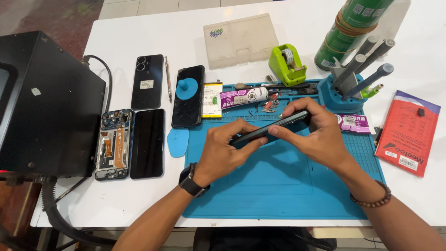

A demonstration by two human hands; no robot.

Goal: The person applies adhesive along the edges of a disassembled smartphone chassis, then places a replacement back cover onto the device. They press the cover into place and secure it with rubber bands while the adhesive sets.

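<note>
Phone (pixel 272 128) held edge-on above the blue mat (pixel 278 186), tilted up toward the right. Left hand (pixel 223 151) in a closed grip on its lower end, thumb along the near edge. Right hand (pixel 316 132) clamped over the upper end, fingers curled across the top. Opened phone (pixel 114 144) and dark screen (pixel 147 143) side by side on the table (pixel 139 200), left of the mat. Tape dispenser (pixel 287 65) behind the mat.

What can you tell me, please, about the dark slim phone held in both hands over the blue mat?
The dark slim phone is seen edge-on, a thin, glossy black slab tilted up toward the right. The left hand pinches its lower end, the right hand grips its upper end. It hangs above the blue silicone work mat, not touching it. Its faces are hidden.
</note>
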